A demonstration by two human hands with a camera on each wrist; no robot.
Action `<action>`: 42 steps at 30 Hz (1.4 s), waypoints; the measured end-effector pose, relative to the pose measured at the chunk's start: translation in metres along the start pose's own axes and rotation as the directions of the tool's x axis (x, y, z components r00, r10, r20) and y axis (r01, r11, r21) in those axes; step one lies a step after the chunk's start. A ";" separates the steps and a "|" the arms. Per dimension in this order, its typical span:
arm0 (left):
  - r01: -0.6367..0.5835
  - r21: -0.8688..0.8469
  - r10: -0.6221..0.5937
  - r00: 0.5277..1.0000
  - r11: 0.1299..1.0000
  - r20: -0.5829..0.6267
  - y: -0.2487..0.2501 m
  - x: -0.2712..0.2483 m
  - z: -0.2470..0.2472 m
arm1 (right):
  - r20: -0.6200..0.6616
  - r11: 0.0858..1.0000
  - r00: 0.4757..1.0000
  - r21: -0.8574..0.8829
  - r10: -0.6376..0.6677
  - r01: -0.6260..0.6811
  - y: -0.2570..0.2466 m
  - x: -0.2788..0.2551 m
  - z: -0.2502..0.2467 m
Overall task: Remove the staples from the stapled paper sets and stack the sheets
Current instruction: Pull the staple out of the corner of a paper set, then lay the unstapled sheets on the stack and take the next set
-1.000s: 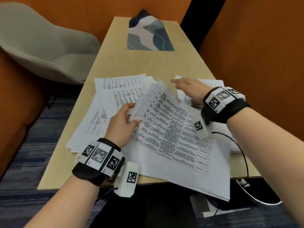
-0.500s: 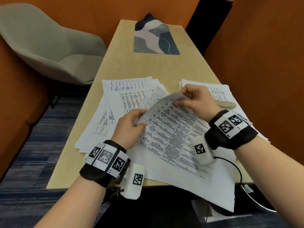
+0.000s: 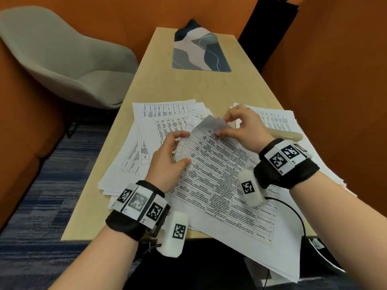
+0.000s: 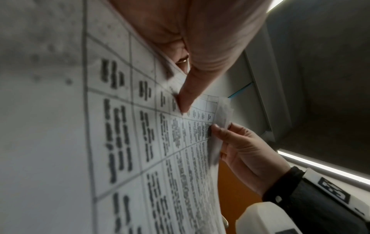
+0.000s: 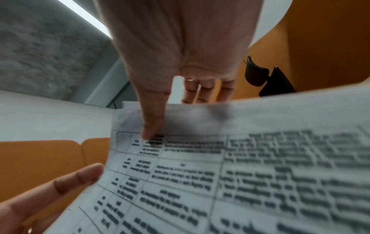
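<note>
Right hand (image 3: 244, 130) moved off far pile, now pinches folded-back top corner of stapled paper set (image 3: 219, 181); left hand (image 3: 167, 158) grips its left edge. Thin white table-printed sheets overhang table (image 3: 188, 86) near edge.

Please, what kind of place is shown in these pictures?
Probably an office booth or small meeting nook: orange padded walls enclose a narrow wooden table covered with printed sheets, and a grey shell chair stands beside it.

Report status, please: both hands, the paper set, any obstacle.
Left hand grips paper set at its left edge. Right hand pinches its folded top corner. No obstacle seen; staple not visible.
</note>
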State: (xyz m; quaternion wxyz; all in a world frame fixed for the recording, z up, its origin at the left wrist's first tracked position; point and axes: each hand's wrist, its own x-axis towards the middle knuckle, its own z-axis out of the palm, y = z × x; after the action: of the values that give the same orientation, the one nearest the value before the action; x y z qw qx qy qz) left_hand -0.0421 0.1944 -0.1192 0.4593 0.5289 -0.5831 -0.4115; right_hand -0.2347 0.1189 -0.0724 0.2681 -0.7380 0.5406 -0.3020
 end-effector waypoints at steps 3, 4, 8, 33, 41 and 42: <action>-0.013 0.008 0.013 1.000 1.000 0.012 0.000 0.000 0.000 | -0.012 0.979 0.994 0.176 -0.105 0.105 -0.005 -0.004 0.000; -0.015 0.027 0.014 1.000 1.000 0.018 -0.001 0.000 0.000 | 0.009 0.971 0.994 0.216 -0.110 0.105 -0.008 -0.004 -0.001; -0.006 0.033 0.006 1.000 0.999 0.021 0.002 0.002 0.002 | 0.145 0.963 0.988 0.271 -0.056 0.015 -0.014 -0.002 0.001; -0.432 -0.264 0.344 0.882 0.862 -0.321 0.111 0.056 -0.064 | -0.334 0.481 0.913 0.776 -0.236 0.408 -0.075 -0.001 -0.074; -0.302 -0.160 0.249 0.926 0.940 -0.285 0.091 0.062 -0.077 | -0.205 0.519 0.887 0.747 -0.414 0.415 -0.078 0.011 -0.049; -0.287 -0.160 0.234 0.929 0.944 -0.288 0.087 0.062 -0.077 | -0.205 0.540 0.892 0.734 -0.403 0.413 -0.080 0.012 -0.046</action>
State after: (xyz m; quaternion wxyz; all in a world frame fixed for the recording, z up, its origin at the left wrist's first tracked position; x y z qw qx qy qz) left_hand 0.0103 0.1422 -0.0102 0.6346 0.4480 -0.5375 -0.3282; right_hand -0.2147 0.1260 0.0184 0.4716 -0.6589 0.1778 -0.5585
